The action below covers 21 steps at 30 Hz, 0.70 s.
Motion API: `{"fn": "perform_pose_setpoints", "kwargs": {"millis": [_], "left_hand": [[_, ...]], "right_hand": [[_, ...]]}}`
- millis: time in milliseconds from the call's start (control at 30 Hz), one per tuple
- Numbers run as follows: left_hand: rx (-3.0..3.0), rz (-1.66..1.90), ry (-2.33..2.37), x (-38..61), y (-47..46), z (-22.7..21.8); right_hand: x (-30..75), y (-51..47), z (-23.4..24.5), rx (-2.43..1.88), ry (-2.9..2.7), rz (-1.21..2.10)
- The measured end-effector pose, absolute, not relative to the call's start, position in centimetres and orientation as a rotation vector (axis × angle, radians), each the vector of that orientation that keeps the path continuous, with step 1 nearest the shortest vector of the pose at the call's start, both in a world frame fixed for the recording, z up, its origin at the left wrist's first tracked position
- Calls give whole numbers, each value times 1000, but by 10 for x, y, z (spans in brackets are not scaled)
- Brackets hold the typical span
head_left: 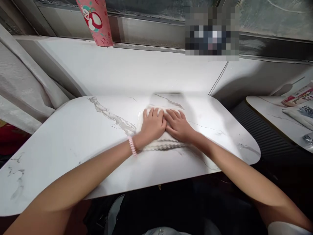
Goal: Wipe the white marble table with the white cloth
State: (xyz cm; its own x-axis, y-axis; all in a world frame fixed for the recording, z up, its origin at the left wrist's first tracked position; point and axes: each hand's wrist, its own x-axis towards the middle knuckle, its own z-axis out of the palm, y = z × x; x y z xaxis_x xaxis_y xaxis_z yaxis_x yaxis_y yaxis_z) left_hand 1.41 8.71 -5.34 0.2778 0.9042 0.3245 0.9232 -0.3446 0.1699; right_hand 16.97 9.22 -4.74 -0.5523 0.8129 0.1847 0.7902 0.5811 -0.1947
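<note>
A white cloth with scalloped edges (162,143), folded in layers, lies on the white marble-patterned table (110,173). My left hand (153,124), with a pink coil band at the wrist, rests flat on the cloth's left part, fingers stretched toward the far edge. Flat on the right part lies my right hand (178,125), its fingers slightly spread. The two hands touch or nearly touch at the thumbs. Much of the cloth's top is hidden beneath them.
A pink patterned cup (97,24) stands on the window ledge. Pale curtain (24,71) hangs at the left. To the right, a second table (266,107) carries packages (299,98), with a dark ribbed surface (256,127) between the tables. A cable (218,78) runs down the wall.
</note>
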Motion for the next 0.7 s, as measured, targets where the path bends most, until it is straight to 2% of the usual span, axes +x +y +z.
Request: {"fn": "perform_pose_setpoints", "kwargs": {"millis": [300,700], "left_hand": [[-2360,-696,-1920,17,179,-48],[-2300,-627,-1946,17,238,-49]], "right_hand": [[162,201,-51,-1273,-2474,169],[154,248,-58,-1339,-2257,203]]}}
